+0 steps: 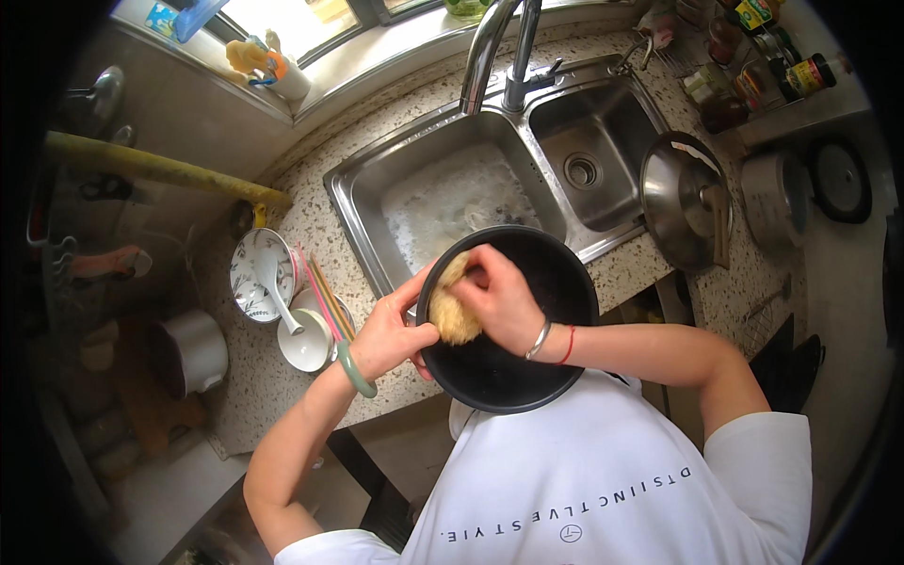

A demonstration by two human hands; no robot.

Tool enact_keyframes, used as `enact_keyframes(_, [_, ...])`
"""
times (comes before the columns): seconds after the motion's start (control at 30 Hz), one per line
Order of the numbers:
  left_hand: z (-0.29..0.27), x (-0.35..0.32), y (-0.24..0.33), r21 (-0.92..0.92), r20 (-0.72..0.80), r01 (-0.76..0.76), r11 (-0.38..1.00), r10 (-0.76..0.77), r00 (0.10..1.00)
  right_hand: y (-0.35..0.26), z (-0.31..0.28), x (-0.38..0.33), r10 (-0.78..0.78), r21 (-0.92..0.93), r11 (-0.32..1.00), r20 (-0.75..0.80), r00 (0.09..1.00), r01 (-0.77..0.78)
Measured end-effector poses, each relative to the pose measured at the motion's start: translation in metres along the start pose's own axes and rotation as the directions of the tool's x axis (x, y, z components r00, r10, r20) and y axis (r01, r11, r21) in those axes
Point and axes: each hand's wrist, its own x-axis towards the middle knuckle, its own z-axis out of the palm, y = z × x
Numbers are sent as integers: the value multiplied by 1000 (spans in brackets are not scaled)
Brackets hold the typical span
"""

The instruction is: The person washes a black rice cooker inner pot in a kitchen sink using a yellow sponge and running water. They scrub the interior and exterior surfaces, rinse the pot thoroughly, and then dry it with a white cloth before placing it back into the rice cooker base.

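Observation:
My left hand [388, 331] grips the left rim of a round black bowl-shaped pot [508, 381], thumb over the edge and fingers outside. The pot is tilted in front of my white shirt, overlapping the near edge of the sink. Inside it, my right hand [507, 309] is closed on a pale yellow, fibrous scrubber, like a loofah [455, 318], pressed to the left inner wall. Part of the loofah is hidden under my fingers. Beyond the pot lies the steel sink's large basin [367, 193], with foamy water in it.
A chrome faucet [482, 66] rises behind the basins. Right of the sink a glass pan lid [683, 212] leans by several jars and bottles [753, 80]. To the left are a patterned bowl [247, 290] with a white spoon [273, 287], a white cup [303, 347] and chopsticks [330, 306].

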Motion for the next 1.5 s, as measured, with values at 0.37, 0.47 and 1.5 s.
enact_keyframes(0.37, [-2,-2,-8,30,11,-61,998,61,998,-19,-6,-42,-155,-80,967,561,813,240])
enact_keyframes(0.47, [1,0,-14,41,-28,-69,997,70,997,-25,-26,-41,196,-450,838,776,599,309])
enact_keyframes(1.5, [3,-5,5,6,-6,35,999,-35,999,-59,-58,46,-20,-86,-574,996,91,814])
